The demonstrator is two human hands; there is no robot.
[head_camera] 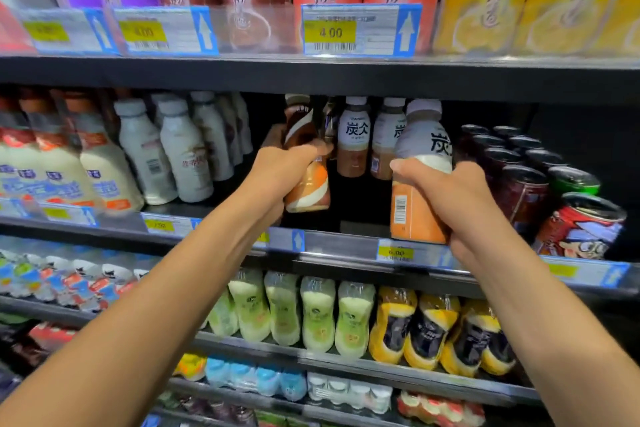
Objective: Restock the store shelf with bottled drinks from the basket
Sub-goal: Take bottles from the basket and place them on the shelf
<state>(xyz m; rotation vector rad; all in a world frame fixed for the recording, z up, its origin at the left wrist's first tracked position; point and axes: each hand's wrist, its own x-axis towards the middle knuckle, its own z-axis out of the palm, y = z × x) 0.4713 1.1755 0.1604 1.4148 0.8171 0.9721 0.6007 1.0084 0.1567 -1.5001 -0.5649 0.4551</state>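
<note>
Left hand (287, 166) grip clamped on brown-swirl bottle (308, 184); right hand (450, 194) grip clamped on orange-label bottle (415, 211) at shelf (329, 250).

Both arms outstretched, left grip (287, 166) and right grip (446, 191) closed.

Both hands reach into the middle shelf (339, 248). The left hand (280, 170) wraps a brown-and-orange swirl bottle (306, 187), its fingers curled over the bottle's upper half, the base hanging just above the shelf. The right hand (446, 194) grips a grey-capped bottle (417, 163) with an orange lower label, fingers around its waist. Between the two sets of fingers, further back, stand two matching bottles (353, 139). Beyond the right fingers sit dark cans (523, 184).
</note>
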